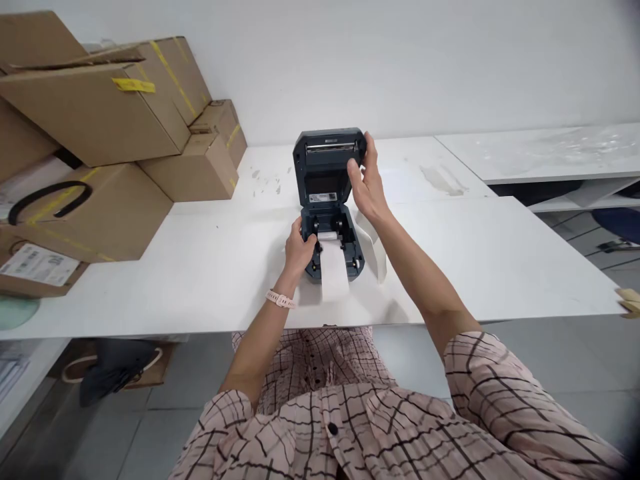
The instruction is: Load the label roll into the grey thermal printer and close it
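Note:
A dark label printer (pixel 356 250) stands on the white table with its lid (pixel 327 170) raised. Inside lies a small roll of white label paper (pixel 334 270), its strip hanging out over the front edge. My left hand (pixel 299 250) grips the left side of the printer's base, thumb over the rim. With my right hand (pixel 369 183) I hold the right edge of the lid, fingers behind it and thumb on the inner face. Beside the printer's right side, partly behind my right forearm, a loose curled strip of white paper (pixel 379 260) rests on the table.
Cardboard boxes (pixel 135 207) are stacked on the table's left end, against the wall. A black curved strap (pixel 50 193) lies on one of them. To the right stands another white table (pixel 550 153) with shelves below. A dark bag (pixel 117 367) sits under the table at left.

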A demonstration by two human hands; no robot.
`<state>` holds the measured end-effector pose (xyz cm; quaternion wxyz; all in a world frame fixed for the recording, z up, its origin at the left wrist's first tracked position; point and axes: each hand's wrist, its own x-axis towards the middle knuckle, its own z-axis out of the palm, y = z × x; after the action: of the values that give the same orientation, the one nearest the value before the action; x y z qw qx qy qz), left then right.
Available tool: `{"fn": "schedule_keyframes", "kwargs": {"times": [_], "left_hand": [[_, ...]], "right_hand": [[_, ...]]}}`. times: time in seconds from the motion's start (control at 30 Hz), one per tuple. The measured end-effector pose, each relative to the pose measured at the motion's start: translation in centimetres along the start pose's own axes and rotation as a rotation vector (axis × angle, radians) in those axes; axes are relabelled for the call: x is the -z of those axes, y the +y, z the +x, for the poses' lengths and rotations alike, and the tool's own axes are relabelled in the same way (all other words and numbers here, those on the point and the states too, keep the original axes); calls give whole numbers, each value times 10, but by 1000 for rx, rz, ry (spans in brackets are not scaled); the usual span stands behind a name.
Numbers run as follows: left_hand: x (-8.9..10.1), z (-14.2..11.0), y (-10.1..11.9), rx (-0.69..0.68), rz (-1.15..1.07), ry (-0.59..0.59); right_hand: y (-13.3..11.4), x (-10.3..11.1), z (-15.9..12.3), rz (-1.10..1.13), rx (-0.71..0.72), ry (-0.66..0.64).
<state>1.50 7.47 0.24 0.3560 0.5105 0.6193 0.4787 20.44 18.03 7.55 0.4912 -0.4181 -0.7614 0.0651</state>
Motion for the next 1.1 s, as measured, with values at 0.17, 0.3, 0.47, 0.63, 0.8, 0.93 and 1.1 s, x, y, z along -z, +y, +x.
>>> {"fn": "schedule_keyframes", "kwargs": {"times": [0.17, 0.3, 0.47, 0.63, 0.8, 0.93, 1.1], "left_hand": [[5, 2, 8, -4, 95, 10], [1, 0, 6, -29, 100, 30], [-1, 2, 5, -43, 136, 60], [5, 4, 6, -74, 163, 59], [5, 0, 6, -53, 177, 74], [5, -2, 5, -61, 129, 87], [6, -3, 5, -62, 105, 78]], "right_hand": [[3, 4, 26, -62, 0, -20], [-19, 15, 7, -164, 74, 0], [-40, -3, -27, -416, 146, -710], [-40, -30, -31, -578, 197, -1055], [-34, -23, -18, -440, 188, -1191], [-28, -17, -10, -210, 85, -1279], [-28, -1, -1, 107, 94, -1317]]}}
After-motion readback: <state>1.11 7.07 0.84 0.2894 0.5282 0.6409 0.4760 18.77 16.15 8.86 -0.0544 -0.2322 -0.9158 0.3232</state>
